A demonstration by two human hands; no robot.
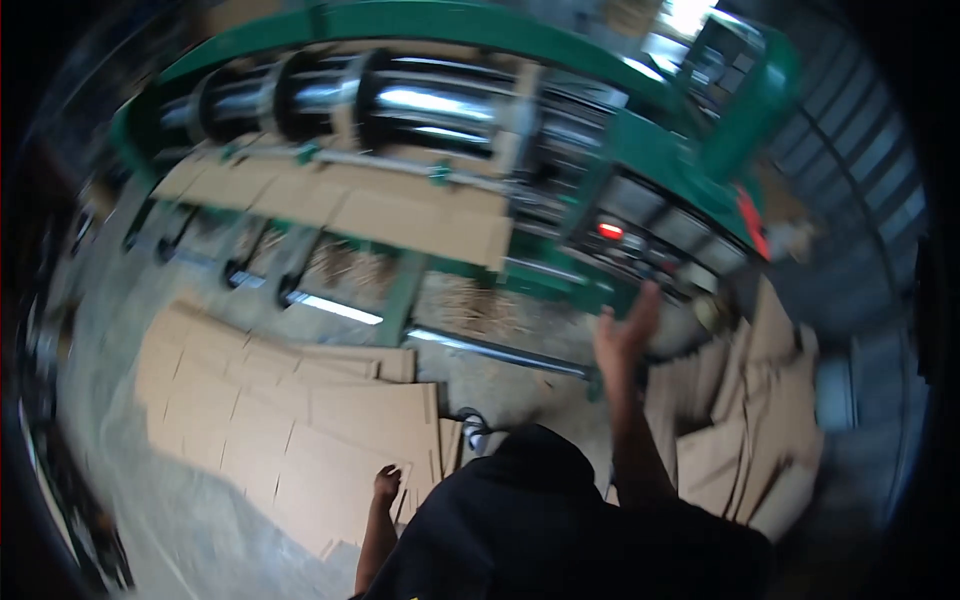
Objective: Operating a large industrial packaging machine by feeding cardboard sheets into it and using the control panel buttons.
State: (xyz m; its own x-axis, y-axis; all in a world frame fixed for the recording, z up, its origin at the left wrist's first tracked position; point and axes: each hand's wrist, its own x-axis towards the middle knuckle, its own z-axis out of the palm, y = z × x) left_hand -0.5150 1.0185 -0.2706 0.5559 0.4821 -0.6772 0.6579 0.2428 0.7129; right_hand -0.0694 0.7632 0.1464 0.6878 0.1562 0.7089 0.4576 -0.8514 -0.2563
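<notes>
My right hand [628,328] is raised just below the control panel [640,240] of a green machine. Its thumb stands apart from the fingers, and it holds nothing that I can see; motion blurs it a little. A red light [610,231] glows on that panel. Lower down, my left hand [387,483] is over the right part of a stack of slotted cardboard sheets [300,410] on the floor. Its fingers are curled in, and whatever they may grip is too small to make out. One slotted cardboard sheet [350,205] lies across the machine's front, below its rollers.
Shiny rollers [435,103] with dark rings span the green machine. A metal bar [500,353] runs low along its front. Cardboard scraps [470,308] litter the floor beneath. More brown cardboard [760,410] is piled at my right, near a corrugated wall [850,130].
</notes>
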